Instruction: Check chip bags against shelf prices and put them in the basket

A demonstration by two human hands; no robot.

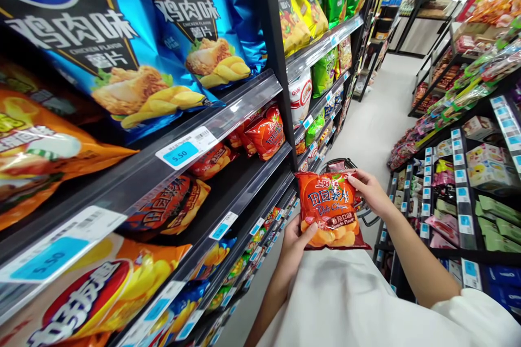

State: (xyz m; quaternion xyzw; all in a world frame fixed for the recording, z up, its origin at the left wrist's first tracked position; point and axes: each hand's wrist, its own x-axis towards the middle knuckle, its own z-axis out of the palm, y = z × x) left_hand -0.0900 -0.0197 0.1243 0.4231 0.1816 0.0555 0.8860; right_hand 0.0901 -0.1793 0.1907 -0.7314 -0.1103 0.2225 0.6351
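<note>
Supermarket shelves (244, 100) rise at left, stacked with blue chicken-flavour chip bags (134, 49) above smaller red bags (264, 133). Beside them, over the aisle floor (366, 111), the left hand (293, 241) grips the lower left edge of a tomato-flavour potato chip bag (330, 209); the right hand (372, 191) pinches its upper right corner. Farther right stand racks (459, 176) of packaged snacks.

The chip bag (330, 209) is held between the left hand (293, 244) and the right hand (372, 192). The left shelves (244, 100) and the right rack (496, 259) are separated by the floor (366, 114).
</note>
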